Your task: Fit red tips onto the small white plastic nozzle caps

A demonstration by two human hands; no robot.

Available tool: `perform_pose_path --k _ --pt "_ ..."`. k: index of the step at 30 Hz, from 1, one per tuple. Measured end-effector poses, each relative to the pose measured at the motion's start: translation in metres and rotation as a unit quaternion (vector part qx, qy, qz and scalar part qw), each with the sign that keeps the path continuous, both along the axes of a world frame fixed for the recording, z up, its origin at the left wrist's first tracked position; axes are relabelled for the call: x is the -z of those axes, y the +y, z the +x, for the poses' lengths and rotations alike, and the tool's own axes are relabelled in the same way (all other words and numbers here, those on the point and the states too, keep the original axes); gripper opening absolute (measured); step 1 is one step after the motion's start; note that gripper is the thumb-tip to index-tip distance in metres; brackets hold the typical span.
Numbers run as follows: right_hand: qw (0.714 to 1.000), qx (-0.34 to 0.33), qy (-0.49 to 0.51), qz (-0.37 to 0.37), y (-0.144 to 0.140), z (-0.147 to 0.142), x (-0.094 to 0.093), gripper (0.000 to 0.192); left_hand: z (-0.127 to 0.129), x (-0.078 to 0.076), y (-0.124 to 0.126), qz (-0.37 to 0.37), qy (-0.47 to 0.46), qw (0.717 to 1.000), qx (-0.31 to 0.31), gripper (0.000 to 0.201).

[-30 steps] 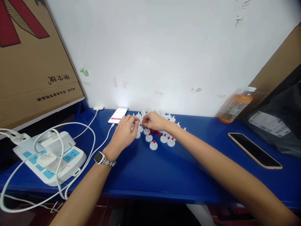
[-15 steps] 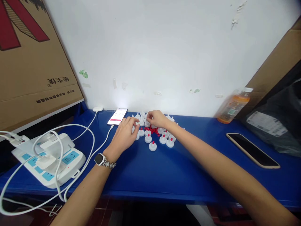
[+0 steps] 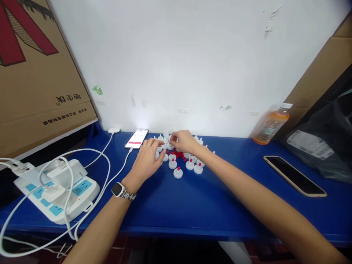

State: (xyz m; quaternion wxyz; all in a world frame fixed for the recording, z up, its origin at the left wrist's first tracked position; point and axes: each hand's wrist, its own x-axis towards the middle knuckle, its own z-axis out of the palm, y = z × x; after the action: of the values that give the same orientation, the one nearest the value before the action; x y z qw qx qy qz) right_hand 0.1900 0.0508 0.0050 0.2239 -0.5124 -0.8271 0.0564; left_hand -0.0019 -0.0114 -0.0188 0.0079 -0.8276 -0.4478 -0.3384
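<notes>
White nozzle caps with round bases stand in a loose cluster on the blue table; several of the nearer ones have small red tips. Loose red tips lie heaped in the middle of the cluster. My left hand, wearing a watch, reaches in at the cluster's left side, thumb apart from the fingers and close to white caps. From the right, my right hand hangs over the back of the cluster with thumb and fingertips pinched together. Whatever sits in that pinch is too small or hidden to name.
A lit phone on a charging cable lies left of the caps. The white power strip and looped cables cover the table's left. Rightward are a second phone, an orange drink bottle and a dark plastic bag. A white wall stands behind.
My left hand's thumb and fingers have shifted slightly, with the fingers lying flatter over the caps. My right hand stays pinched at nearly the same spot. The view has tilted slightly.
</notes>
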Motion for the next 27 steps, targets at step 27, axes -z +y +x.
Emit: perform_pose_path --k 27 --pt "0.998 -0.047 0.027 -0.032 0.013 0.009 0.002 0.007 -0.005 0.000 0.000 -0.063 -0.015 0.998 -0.023 0.029"
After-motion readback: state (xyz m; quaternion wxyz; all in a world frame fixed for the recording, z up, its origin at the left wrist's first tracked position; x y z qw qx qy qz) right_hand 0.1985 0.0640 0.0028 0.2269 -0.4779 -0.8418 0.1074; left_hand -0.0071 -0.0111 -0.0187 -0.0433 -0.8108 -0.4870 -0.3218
